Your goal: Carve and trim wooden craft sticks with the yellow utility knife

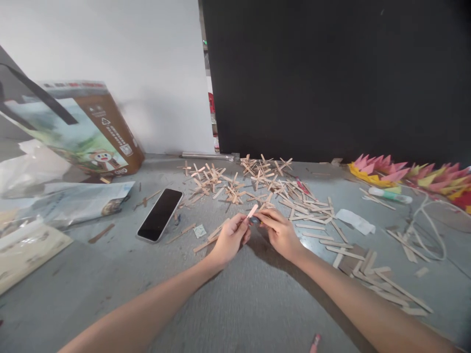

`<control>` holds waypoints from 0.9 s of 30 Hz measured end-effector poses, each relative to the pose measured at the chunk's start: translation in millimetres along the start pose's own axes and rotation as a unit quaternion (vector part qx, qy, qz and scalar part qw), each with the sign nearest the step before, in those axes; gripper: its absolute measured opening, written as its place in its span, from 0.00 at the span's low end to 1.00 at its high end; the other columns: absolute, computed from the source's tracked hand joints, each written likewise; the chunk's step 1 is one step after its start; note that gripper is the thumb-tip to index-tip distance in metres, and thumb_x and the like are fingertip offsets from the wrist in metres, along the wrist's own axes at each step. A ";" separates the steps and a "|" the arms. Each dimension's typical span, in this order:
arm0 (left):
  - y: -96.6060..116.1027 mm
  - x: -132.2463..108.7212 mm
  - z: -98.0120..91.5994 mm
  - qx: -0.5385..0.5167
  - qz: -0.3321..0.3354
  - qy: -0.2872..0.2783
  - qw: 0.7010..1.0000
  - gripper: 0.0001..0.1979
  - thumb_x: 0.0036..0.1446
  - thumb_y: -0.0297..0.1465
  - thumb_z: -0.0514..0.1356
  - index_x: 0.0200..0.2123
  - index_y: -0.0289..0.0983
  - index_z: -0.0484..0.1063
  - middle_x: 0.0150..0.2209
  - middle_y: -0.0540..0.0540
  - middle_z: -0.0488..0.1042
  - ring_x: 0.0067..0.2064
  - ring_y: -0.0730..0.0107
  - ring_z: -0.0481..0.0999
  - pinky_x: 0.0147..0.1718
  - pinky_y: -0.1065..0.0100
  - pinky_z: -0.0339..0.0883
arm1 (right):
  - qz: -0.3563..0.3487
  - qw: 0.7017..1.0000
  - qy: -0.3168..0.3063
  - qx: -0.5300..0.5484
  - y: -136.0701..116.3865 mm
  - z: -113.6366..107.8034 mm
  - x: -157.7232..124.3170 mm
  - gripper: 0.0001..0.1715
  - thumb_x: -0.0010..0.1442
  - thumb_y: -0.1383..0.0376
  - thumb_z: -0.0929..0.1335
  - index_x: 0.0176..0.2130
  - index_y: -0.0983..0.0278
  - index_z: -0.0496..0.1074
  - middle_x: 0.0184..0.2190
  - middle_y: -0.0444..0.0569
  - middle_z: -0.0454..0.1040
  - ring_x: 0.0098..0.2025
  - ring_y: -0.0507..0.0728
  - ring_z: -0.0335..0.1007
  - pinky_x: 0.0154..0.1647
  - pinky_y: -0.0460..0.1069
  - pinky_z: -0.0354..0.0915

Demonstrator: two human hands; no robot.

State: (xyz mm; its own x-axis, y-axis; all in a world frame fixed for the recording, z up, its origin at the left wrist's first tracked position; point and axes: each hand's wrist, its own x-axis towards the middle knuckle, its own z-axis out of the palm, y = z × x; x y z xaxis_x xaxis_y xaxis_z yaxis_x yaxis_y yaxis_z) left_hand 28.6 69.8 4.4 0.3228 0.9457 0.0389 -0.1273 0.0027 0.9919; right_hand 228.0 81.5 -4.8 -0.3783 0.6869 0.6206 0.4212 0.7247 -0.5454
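In the middle of the table my left hand (232,236) is closed round a short wooden craft stick (252,211), whose pale end sticks up past the fingertips. My right hand (279,232) meets it, thumb and fingers pinched on a small dark bluish object (253,220). That object lies against the lower part of the stick; fingers cover most of it, so its kind is unclear. Just beyond both hands spreads a heap of crossed wooden sticks (235,189). Loose craft sticks (309,215) lie to the right of my right hand.
A black phone (160,215) lies left of my hands, near a printed bag (99,132) and plastic packaging (84,201). At right are more sticks (390,284), a crumpled tissue (355,221), a glue tube (390,195), a white cable (434,230) and pink-yellow paper crafts (382,171). Panels stand behind.
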 end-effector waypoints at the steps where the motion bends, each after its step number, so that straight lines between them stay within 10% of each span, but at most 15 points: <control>1: 0.0 0.1 0.1 -0.001 0.000 -0.003 1.000 0.20 0.67 0.50 0.58 0.38 0.38 0.67 0.21 0.57 0.61 0.22 0.76 0.59 0.23 0.72 0.48 | -0.002 1.000 0.002 -0.002 -0.2 -0.2 0.3 0.27 0.72 0.75 0.60 0.61 0.55 0.74 0.51 0.54 0.76 0.54 0.61 0.72 0.52 0.58 0.76; 27: -8.6 -1.1 3.2 -0.039 0.031 -0.003 0.999 0.18 0.68 0.49 0.57 0.38 0.40 0.59 0.24 0.59 0.54 0.24 0.76 0.51 0.26 0.71 0.47 | 0.011 1.000 -0.001 0.014 -0.4 -0.9 1.2 0.29 0.68 0.78 0.59 0.57 0.55 0.75 0.48 0.53 0.75 0.52 0.62 0.71 0.50 0.58 0.74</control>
State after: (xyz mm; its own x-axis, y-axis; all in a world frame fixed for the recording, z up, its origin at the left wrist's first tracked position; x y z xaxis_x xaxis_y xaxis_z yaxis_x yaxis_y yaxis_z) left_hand 32.3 67.7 -3.8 0.3179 0.9428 0.1005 -0.2203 -0.0297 0.9750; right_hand 228.2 82.0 -3.3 -0.3705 0.7027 0.6074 0.4069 0.7106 -0.5739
